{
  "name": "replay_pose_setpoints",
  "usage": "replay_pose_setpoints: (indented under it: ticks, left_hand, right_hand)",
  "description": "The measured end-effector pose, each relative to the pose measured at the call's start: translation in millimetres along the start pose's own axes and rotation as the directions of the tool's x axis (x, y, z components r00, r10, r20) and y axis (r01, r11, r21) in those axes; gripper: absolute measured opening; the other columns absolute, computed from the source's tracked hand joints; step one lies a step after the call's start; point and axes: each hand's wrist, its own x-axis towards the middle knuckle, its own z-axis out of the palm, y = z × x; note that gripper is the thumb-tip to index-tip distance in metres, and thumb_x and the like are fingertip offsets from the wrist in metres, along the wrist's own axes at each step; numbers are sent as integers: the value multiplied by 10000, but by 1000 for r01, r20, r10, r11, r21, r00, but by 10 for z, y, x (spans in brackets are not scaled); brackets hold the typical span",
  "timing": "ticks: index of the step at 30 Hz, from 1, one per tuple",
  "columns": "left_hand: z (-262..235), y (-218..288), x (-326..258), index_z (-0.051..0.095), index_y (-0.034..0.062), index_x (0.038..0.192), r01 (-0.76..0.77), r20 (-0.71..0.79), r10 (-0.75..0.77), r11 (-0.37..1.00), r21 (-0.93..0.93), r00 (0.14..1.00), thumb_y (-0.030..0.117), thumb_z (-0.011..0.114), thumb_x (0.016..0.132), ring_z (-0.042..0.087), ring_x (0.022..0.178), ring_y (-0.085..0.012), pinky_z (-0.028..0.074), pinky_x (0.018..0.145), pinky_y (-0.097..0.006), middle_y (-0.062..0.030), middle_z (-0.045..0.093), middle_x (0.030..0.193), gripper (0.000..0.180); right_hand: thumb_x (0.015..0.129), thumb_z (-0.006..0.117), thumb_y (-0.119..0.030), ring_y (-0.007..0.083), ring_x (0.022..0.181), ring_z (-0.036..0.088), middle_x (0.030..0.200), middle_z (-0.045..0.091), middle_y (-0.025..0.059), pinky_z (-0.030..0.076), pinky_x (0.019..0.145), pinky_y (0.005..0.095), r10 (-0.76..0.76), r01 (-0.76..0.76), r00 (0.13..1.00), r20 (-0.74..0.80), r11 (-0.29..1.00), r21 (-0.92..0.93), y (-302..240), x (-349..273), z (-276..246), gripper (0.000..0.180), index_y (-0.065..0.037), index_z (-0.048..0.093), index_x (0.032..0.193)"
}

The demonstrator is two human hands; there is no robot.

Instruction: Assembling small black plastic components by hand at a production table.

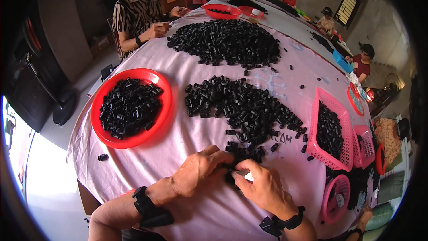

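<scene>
My left hand (199, 170) is closed at the table's near edge, its fingertips bent around a small black plastic part (228, 167) that is mostly hidden. Close against it, my right hand (263, 188) pinches a small tool (243, 174) with a pale, flat end and a white piece showing between thumb and fingers; its exact kind is unclear. Just beyond both hands lies a loose heap of short black plastic parts (243, 107), some scattered toward my fingers. Left of it, a round red tray (167, 93) holds many more of the same parts.
A bigger black heap (223, 42) lies farther back on the pink cloth (147, 169). On the right stand a pink basket (347, 129) of parts, a smaller pink basket (368, 147) and a pink bowl (329, 209). A co-worker (138, 15) sits at the far left; others line the table.
</scene>
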Motion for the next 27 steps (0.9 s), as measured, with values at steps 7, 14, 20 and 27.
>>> replay_pose_setpoints:
  ticks: [7,14,20,27]
  left_hand:
    - [37,35,-1,581,26,1209,364,261,-267,494,-790,928,122,565,952,615,770,-110,497,680,-233,-40,646,941,275]
    - [-69,-35,-25,558,37,1243,434,369,-264,261,-862,891,166,547,975,597,776,-48,466,656,-190,-10,655,1014,298]
    - [-60,-48,-45,563,41,1240,465,415,-235,224,-857,879,170,552,972,613,812,-56,475,680,-195,-15,660,1019,297]
    - [-24,-91,-58,583,34,1229,440,401,-224,164,-883,888,173,541,975,609,869,-85,472,752,-218,-14,650,1002,293]
  right_hand:
    - [836,676,-54,105,654,660,746,679,81,510,571,254,80,-67,997,-23,939,338,-44,5,-47,145,-19,611,961]
    - [806,727,-42,49,588,611,751,678,70,486,514,213,19,18,996,-93,922,386,-120,43,31,288,-3,595,1059]
    - [788,751,-43,57,561,604,766,689,78,485,503,210,-49,76,993,-110,964,253,-93,5,23,304,3,609,1052]
    - [767,768,-67,114,521,618,734,684,63,476,460,236,-219,249,944,-247,964,94,-40,23,110,260,-24,653,996]
